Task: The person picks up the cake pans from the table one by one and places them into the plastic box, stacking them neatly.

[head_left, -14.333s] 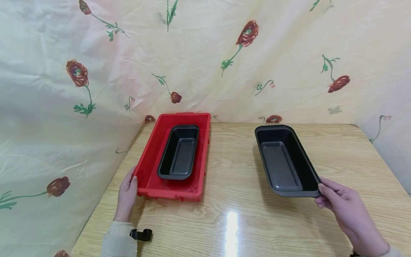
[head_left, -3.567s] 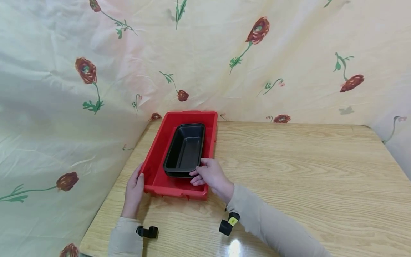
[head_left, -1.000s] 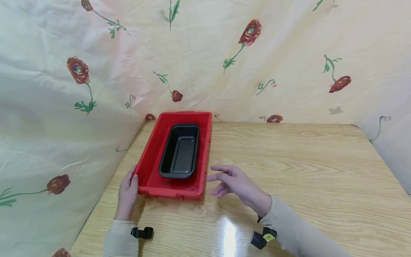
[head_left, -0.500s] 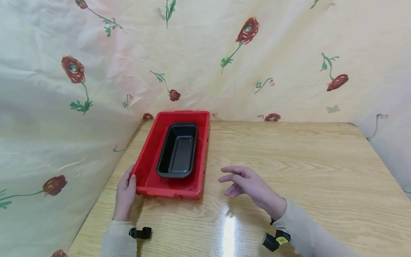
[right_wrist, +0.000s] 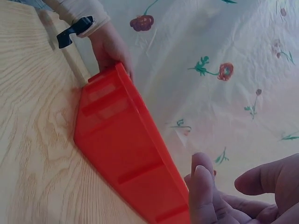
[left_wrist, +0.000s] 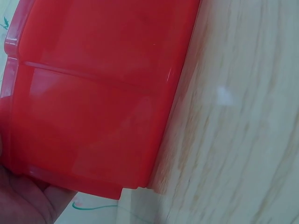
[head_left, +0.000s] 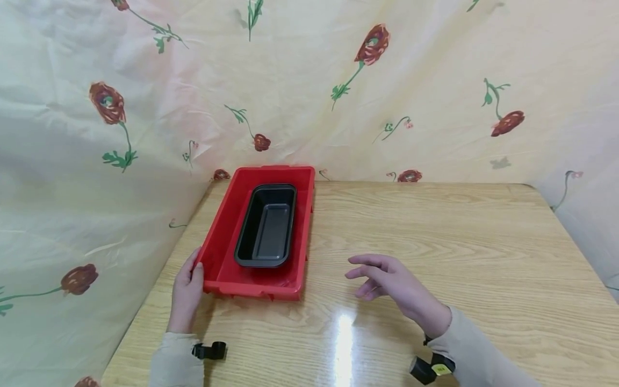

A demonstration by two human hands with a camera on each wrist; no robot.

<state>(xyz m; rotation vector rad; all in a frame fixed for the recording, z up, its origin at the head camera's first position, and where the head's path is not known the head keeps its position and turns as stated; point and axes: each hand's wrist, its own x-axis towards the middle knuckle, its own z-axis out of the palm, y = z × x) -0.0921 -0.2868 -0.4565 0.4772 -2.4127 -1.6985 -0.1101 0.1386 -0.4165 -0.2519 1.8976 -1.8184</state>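
Observation:
A red plastic tray (head_left: pixel 251 290) stands on the left part of the table, and inside it lies a dark loaf pan (head_left: pixel 266 231). Only one pan rim shows clearly; anything nested beneath is hidden. My left hand (head_left: pixel 187 295) grips the tray's near left corner, thumb over the rim. In the left wrist view, the red tray wall (left_wrist: pixel 93 121) fills much of the picture beside that hand (left_wrist: pixel 28 200). My right hand (head_left: pixel 394 282) hovers right of the tray, fingers loosely bent and holding nothing. The right wrist view shows its fingers (right_wrist: pixel 203 186) apart from the tray.
The wood-grain table (head_left: pixel 459 242) extends right of the tray. A flowered cloth (head_left: pixel 300 80) hangs behind it and along the left side, close to the tray's far end. A black strap device (head_left: pixel 210 351) is on the left wrist, another (head_left: pixel 430 369) on the right.
Earlier the right hand held a second loaf pan over the table; later it touched the pan in the tray. It has since let go and drawn back to the right. The left hand keeps its grip.

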